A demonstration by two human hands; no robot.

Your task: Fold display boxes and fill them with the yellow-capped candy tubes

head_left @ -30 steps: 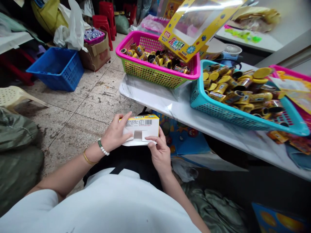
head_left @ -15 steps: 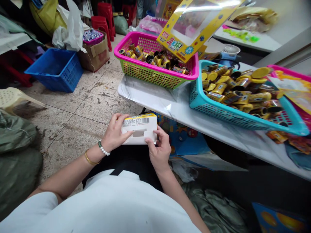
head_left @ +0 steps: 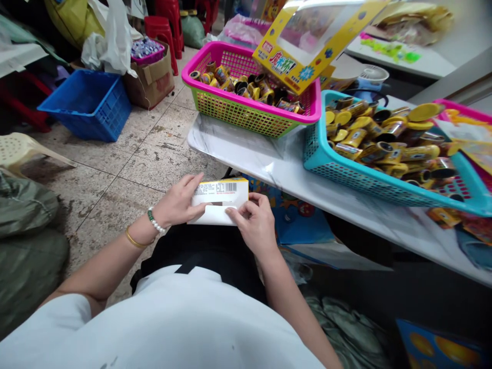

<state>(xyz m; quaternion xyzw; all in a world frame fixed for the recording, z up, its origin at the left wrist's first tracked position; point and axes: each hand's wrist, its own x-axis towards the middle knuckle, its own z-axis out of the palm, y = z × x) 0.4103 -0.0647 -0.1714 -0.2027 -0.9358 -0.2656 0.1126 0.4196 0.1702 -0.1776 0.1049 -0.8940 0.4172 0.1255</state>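
Observation:
A small white and yellow cardboard carton (head_left: 219, 197) with a barcode along its yellow-edged side is held lengthwise above my lap. My left hand (head_left: 177, 201) grips its left end, fingers across the top. My right hand (head_left: 251, 223) holds the right part, with fingertips pressed on a white flap (head_left: 209, 215) along the carton's lower side. The hands partly hide the carton's ends, and what is inside it cannot be seen.
A marble-patterned table (head_left: 246, 154) to my right bears a pink-rimmed basket (head_left: 234, 110) and a teal basket (head_left: 346, 177), both full of small yellow-labelled canisters. A yellow windowed display box (head_left: 292, 51) stands behind them. A blue crate (head_left: 90, 110) sits on the tiled floor.
My right hand has shifted onto the white flap, which now lies folded against the carton. The whole view has tilted slightly as my head moved.

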